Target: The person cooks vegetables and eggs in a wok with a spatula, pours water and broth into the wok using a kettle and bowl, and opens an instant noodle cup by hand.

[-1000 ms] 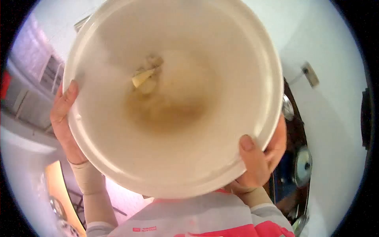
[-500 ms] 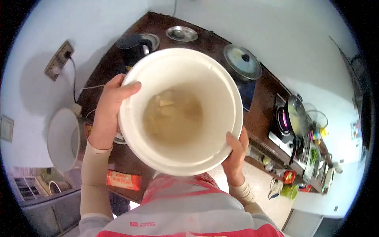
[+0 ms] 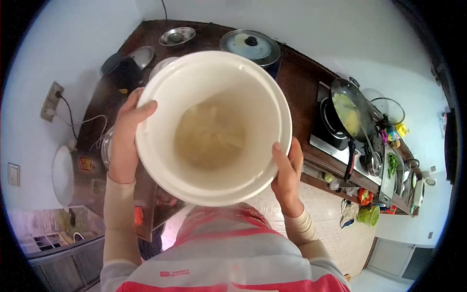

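The wide, round, white pot (image 3: 265,107) is now farther from the camera than one second ago. Its pale chunks (image 3: 221,139), more distinct before, now appear blurred in the cloudy brownish liquid (image 3: 199,146). Much more of the dark brown surface (image 3: 301,87) is visible.

Kitchen: wok (image 3: 360,104) on stove (image 3: 336,155), leafy greens (image 3: 392,163) nearby.

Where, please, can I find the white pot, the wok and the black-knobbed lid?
White pot (image 3: 262,121): head view, on the bare inner wall.
Wok (image 3: 363,108): head view, on the dark inner wall.
Black-knobbed lid (image 3: 249,50): head view, just below the knob.
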`<state>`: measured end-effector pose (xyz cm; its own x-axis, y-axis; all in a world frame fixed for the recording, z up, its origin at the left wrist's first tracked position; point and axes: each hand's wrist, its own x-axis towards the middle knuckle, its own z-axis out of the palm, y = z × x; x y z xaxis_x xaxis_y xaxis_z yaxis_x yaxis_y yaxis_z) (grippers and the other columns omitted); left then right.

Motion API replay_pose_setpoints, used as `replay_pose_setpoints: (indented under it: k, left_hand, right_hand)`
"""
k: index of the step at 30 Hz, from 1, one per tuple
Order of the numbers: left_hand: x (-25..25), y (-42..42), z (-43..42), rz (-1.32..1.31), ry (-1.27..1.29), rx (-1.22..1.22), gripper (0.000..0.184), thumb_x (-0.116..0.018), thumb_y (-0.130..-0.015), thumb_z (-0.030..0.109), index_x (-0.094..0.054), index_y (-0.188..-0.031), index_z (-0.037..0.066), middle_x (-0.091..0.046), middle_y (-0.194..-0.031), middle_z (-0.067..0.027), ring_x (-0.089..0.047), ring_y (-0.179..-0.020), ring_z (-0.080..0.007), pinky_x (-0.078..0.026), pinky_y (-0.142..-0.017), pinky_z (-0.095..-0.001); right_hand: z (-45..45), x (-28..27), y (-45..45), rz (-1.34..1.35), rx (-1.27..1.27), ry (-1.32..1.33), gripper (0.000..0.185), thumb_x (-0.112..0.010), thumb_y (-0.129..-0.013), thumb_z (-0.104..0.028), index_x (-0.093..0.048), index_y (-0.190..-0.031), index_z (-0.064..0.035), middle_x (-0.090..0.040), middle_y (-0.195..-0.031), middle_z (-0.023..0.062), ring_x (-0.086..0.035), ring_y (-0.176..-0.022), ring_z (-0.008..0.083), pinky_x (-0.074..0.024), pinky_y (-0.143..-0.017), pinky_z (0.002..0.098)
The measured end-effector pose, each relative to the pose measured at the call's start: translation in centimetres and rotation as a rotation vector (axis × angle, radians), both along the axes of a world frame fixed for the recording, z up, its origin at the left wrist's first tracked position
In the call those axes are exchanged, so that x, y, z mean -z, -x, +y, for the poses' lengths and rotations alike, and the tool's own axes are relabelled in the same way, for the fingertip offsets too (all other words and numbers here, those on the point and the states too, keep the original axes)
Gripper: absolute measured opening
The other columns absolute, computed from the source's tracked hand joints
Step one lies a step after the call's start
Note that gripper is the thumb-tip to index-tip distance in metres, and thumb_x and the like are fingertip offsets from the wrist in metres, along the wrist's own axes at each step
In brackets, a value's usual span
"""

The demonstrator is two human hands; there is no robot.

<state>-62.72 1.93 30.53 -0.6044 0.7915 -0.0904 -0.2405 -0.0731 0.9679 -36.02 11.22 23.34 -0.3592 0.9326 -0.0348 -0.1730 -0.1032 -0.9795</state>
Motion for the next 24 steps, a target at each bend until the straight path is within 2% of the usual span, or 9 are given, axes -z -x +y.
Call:
replay_pose_setpoints:
  k: [2, 5, 8, 15, 16, 17, 19, 23, 24]
  left_hand:
    - [1.0, -0.9, 1.8, 0.047, 0.036, 0.054, 0.034, -0.063, -0.076, 0.012, -0.055, -0.106, -0.002, -0.06, -0.086, -0.0064, -0.057, -0.074, -0.0129, -0.046, -0.071, -0.0256]
    - [0.0, -3.3, 4.1, 0.299, 0.193, 0.131, 0.033, -0.063, -0.076, 0.013, -0.056, -0.104, -0.002, -0.061, -0.086, -0.0067, -0.058, -0.074, -0.0125, -0.046, -0.069, -0.0249]
    - [-2.1, -6.5, 6.0, 0.265, 0.224, 0.17, 0.033, -0.063, -0.076, 0.013, -0.056, -0.105, -0.002, -0.062, -0.088, -0.0072, -0.059, -0.076, -0.0126, -0.046, -0.069, -0.0249]
    - [-4.2, -9.7, 10.4, 0.308, 0.2, 0.248, 0.034, -0.059, -0.078, 0.011, -0.056, -0.109, -0.003, -0.063, -0.095, -0.009, -0.06, -0.084, -0.0142, -0.046, -0.076, -0.0256]
    - [-3.8, -8.6, 11.4, 0.337, 0.224, 0.357, 0.034, -0.058, -0.078, 0.011, -0.056, -0.109, -0.003, -0.063, -0.096, -0.0096, -0.059, -0.087, -0.0141, -0.045, -0.077, -0.0256]
    - [-3.6, -8.2, 12.3, 0.351, 0.263, 0.375, 0.034, -0.058, -0.079, 0.015, -0.054, -0.107, -0.005, -0.062, -0.096, -0.0114, -0.059, -0.086, -0.0179, -0.045, -0.079, -0.0273]
    - [-2.3, -7.3, 14.8, 0.357, 0.254, 0.409, 0.033, -0.057, -0.079, 0.013, -0.055, -0.107, -0.004, -0.062, -0.096, -0.012, -0.06, -0.085, -0.0176, -0.046, -0.077, -0.0272]
    - [-2.9, -7.9, 19.0, 0.448, 0.322, 0.512, 0.027, -0.059, -0.079, 0.012, -0.056, -0.1, -0.004, -0.063, -0.091, -0.0112, -0.061, -0.078, -0.0171, -0.048, -0.072, -0.027]
    - [-3.2, -8.2, 20.5, 0.455, 0.351, 0.534, 0.023, -0.06, -0.078, 0.012, -0.057, -0.096, -0.003, -0.063, -0.088, -0.0102, -0.06, -0.077, -0.0164, -0.047, -0.071, -0.0267]
  right_hand:
    - [0.2, 1.6, -2.4, 0.052, 0.03, 0.027, 0.027, -0.055, -0.088, -0.011, -0.049, -0.111, 0.0025, -0.056, -0.094, 0.0059, -0.051, -0.081, 0.0102, -0.0428, -0.068, 0.0244]
    - [-0.4, 4.3, -5.9, 0.017, 0.031, 0.133, 0.029, -0.055, -0.089, -0.014, -0.05, -0.113, 0.0018, -0.057, -0.096, 0.0075, -0.052, -0.082, 0.0119, -0.0437, -0.068, 0.0254]
    - [-0.9, 5.1, -7.7, -0.05, -0.036, 0.228, 0.034, -0.052, -0.092, -0.022, -0.051, -0.116, 0.0015, -0.059, -0.1, 0.0081, -0.054, -0.089, 0.0148, -0.0439, -0.078, 0.0298]
    - [0.5, 4.4, -8.2, 0.194, -0.096, 0.493, 0.038, -0.049, -0.094, -0.024, -0.048, -0.121, 0.002, -0.058, -0.109, 0.0108, -0.055, -0.098, 0.0166, -0.0436, -0.086, 0.0303]
    - [0.6, 3.4, -8.0, 0.278, -0.045, 0.439, 0.039, -0.05, -0.093, -0.022, -0.044, -0.124, 0.0009, -0.058, -0.11, 0.0117, -0.055, -0.099, 0.0172, -0.0443, -0.087, 0.0311]
    - [0.7, 4.3, -7.4, 0.328, 0.03, 0.524, 0.04, -0.052, -0.092, -0.02, -0.04, -0.125, 0.0002, -0.058, -0.108, 0.0118, -0.056, -0.096, 0.0175, -0.0462, -0.083, 0.0316]
    - [1.7, 3.8, -7.9, 0.224, 0.052, 0.522, 0.041, -0.055, -0.091, -0.021, -0.04, -0.123, -0.0002, -0.058, -0.102, 0.0098, -0.056, -0.091, 0.0165, -0.0477, -0.078, 0.0313]
    - [3.6, 4.4, -8.1, 0.326, 0.164, 0.649, 0.036, -0.054, -0.092, -0.027, -0.045, -0.114, -0.0003, -0.057, -0.096, 0.0075, -0.056, -0.085, 0.0138, -0.0483, -0.073, 0.0295]
    - [4.1, 5.1, -7.7, 0.369, 0.222, 0.518, 0.037, -0.051, -0.092, -0.031, -0.046, -0.113, -0.0001, -0.058, -0.092, 0.0076, -0.058, -0.078, 0.0149, -0.0507, -0.064, 0.0309]
